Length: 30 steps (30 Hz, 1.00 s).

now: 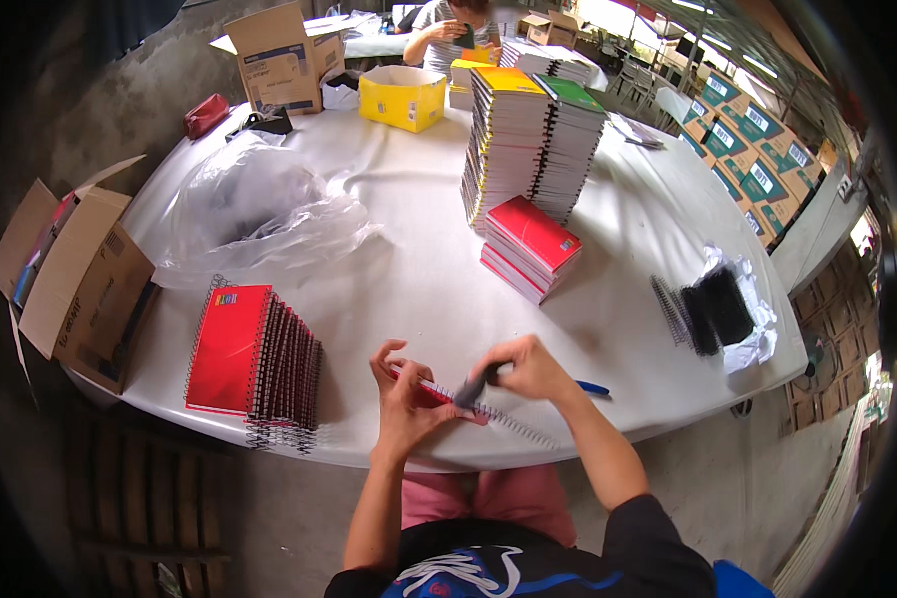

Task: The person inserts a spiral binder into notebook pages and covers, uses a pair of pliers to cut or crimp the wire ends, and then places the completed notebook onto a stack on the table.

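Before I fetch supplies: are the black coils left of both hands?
No, the black coils lie right of the right hand.

Red-covered notebook with white pages (pixel 432 397): near front edge of the white table, person's left hand (pixel 405 404) gripping it. Spine edge runs diagonally, upper left to lower right; cover mostly hidden by the fingers, page edges showing as a thin white strip.

Thin grey spiral binding coil (pixel 520 427): in line with that edge, long free tail sticking out past the notebook's lower-right end. Can't tell how many holes it's through.

Dark grey, soft-looking piece (pixel 472 390): in right hand (pixel 524 367), pressed down at the coil/notebook junction. Exact type unclear.
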Each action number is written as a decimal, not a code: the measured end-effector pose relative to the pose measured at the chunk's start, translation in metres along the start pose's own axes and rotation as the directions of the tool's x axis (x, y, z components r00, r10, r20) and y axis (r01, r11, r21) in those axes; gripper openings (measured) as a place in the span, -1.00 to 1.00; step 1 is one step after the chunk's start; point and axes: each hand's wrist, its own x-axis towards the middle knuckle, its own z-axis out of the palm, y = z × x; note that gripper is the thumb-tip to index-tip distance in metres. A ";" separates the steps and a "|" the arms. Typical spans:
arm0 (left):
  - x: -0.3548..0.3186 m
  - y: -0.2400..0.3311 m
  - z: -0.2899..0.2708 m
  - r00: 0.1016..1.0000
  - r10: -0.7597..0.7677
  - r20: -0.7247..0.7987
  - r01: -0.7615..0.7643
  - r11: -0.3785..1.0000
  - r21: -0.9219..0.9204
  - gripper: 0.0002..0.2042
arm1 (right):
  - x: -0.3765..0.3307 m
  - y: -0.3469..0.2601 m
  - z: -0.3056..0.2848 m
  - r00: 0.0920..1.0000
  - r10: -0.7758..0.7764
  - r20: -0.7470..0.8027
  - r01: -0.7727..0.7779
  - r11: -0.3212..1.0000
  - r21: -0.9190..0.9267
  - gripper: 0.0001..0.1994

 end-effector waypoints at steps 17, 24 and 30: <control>-0.003 -0.025 0.002 0.996 -0.089 0.026 0.093 0.977 -0.191 -0.11 | 0.013 -0.022 0.025 0.993 -0.117 0.027 0.090 0.877 0.472 -0.70; -0.005 -0.035 0.002 1.000 -0.006 0.023 0.010 0.985 -0.170 -0.10 | 0.021 -0.026 0.036 0.992 -0.126 -0.027 0.128 0.988 0.083 -0.72; -0.003 -0.027 0.007 0.994 -0.107 0.012 0.105 0.939 -0.328 -0.40 | 0.012 0.021 -0.005 0.922 -0.156 -0.354 -0.036 0.876 -0.481 -0.71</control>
